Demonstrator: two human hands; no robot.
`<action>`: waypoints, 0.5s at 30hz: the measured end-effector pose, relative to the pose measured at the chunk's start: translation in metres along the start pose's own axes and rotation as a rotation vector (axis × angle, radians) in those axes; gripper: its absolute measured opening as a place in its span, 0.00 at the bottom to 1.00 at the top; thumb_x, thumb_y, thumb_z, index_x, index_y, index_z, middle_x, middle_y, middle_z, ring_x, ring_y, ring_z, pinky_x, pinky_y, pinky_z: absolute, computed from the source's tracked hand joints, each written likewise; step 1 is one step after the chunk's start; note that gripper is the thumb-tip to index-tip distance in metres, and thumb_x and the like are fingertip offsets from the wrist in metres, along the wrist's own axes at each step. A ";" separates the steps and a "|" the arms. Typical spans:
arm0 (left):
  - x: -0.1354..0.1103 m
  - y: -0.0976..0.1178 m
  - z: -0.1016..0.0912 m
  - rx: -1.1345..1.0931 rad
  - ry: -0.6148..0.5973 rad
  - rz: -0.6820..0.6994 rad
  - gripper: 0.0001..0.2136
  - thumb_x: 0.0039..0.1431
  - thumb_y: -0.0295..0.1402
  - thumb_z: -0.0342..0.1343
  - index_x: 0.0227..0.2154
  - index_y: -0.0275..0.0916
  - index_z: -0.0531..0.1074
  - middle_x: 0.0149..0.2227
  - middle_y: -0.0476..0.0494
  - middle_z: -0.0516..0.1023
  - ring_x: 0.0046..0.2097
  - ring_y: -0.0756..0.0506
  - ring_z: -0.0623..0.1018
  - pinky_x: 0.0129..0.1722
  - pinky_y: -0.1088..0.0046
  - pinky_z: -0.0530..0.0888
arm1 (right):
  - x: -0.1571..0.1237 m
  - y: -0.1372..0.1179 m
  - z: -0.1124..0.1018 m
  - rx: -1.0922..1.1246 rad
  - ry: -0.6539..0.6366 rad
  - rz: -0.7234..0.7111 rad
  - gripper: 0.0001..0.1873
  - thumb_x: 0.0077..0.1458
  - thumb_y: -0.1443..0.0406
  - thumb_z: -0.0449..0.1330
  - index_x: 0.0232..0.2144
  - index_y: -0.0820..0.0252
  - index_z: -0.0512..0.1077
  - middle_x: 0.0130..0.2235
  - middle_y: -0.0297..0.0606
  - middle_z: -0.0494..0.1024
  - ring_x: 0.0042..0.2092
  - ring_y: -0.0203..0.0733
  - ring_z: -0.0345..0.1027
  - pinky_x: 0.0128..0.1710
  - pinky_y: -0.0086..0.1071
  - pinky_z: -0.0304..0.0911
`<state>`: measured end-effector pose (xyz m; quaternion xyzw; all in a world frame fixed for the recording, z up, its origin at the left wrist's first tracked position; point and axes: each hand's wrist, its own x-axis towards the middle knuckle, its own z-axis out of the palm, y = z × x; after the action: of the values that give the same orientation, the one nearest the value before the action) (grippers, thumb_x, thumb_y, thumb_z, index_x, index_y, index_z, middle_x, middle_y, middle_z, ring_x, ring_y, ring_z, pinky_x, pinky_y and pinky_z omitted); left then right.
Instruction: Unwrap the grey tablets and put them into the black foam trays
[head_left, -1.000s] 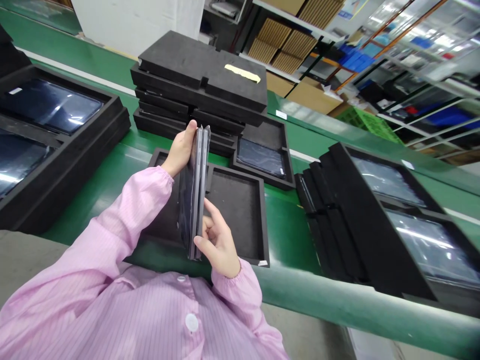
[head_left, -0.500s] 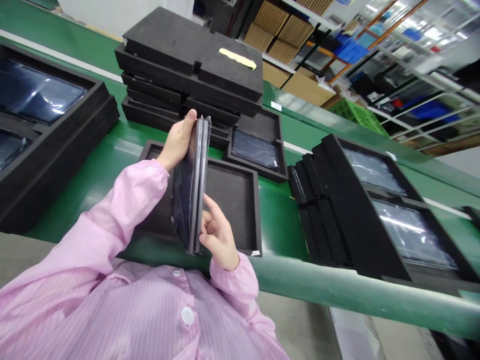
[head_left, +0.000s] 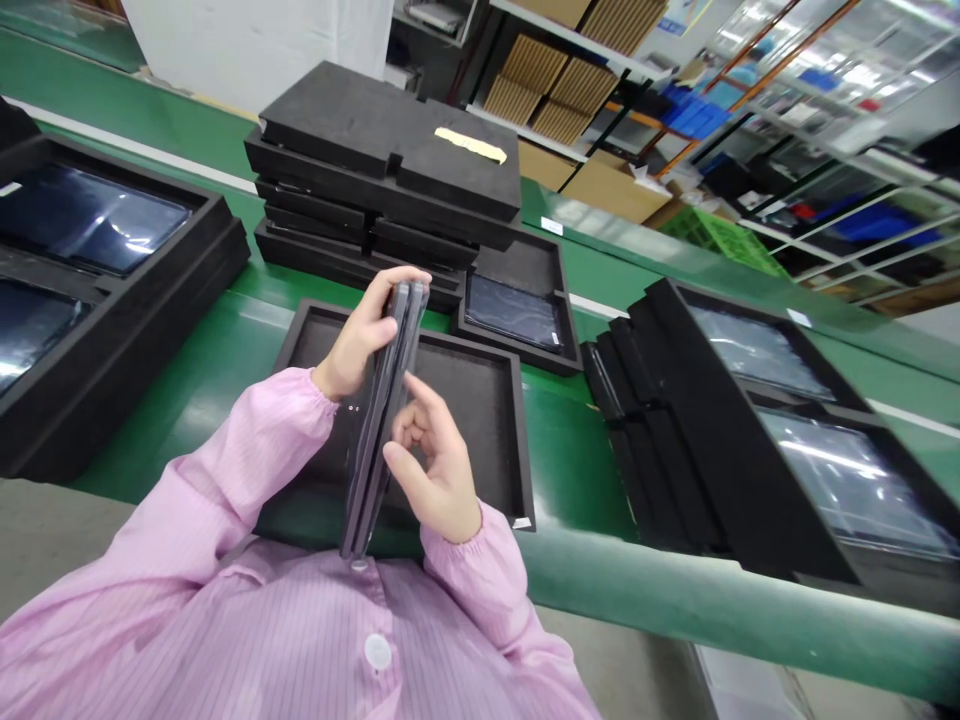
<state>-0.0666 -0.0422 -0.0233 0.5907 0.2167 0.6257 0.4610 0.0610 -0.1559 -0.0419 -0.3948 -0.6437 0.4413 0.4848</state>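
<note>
Two thin dark tablets (head_left: 380,430) in clear film are held together on edge, their narrow sides toward me. My left hand (head_left: 361,335) is closed around their far end, fingers over the top and thumb on the left face. Beside the right face is my right hand (head_left: 439,465), its thumb and forefinger apart and the other fingers curled. The forefinger and thumb tips are at or very near the tablet; I cannot tell whether they touch. Below the tablets lies a black foam tray (head_left: 480,420), partly hidden by my hands.
A stack of black foam trays (head_left: 390,140) with a yellow strip stands behind. Another tray with a film-covered tablet (head_left: 512,310) is beside it. More trays holding tablets are at left (head_left: 112,290) and right (head_left: 750,460). Everything rests on a green conveyor belt (head_left: 566,450).
The tablets have turned more edge-on, and their near end has come closer to my body. My left hand has wrapped its fingers over the top. My right hand has loosened from the lower edge.
</note>
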 end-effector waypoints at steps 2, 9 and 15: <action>-0.005 0.004 -0.006 0.034 -0.132 0.058 0.30 0.50 0.58 0.57 0.50 0.43 0.69 0.53 0.41 0.70 0.56 0.37 0.70 0.61 0.60 0.65 | 0.013 -0.008 0.000 0.022 0.036 -0.010 0.32 0.59 0.63 0.57 0.64 0.54 0.55 0.31 0.30 0.65 0.27 0.33 0.58 0.26 0.30 0.59; -0.016 0.020 -0.014 0.267 -0.363 0.244 0.35 0.50 0.58 0.55 0.57 0.44 0.62 0.54 0.36 0.63 0.57 0.33 0.66 0.60 0.51 0.63 | 0.029 -0.015 0.001 0.078 0.137 -0.100 0.31 0.59 0.55 0.57 0.63 0.49 0.57 0.29 0.31 0.61 0.28 0.39 0.57 0.29 0.35 0.61; -0.019 0.025 -0.009 0.313 -0.361 0.247 0.32 0.53 0.57 0.52 0.56 0.45 0.60 0.53 0.37 0.61 0.56 0.33 0.65 0.58 0.48 0.65 | 0.024 -0.015 0.001 -0.033 0.120 -0.129 0.32 0.61 0.58 0.53 0.65 0.51 0.52 0.31 0.33 0.63 0.32 0.41 0.59 0.36 0.39 0.64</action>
<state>-0.0854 -0.0680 -0.0150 0.7789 0.1514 0.5207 0.3152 0.0536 -0.1379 -0.0216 -0.3864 -0.6446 0.3741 0.5434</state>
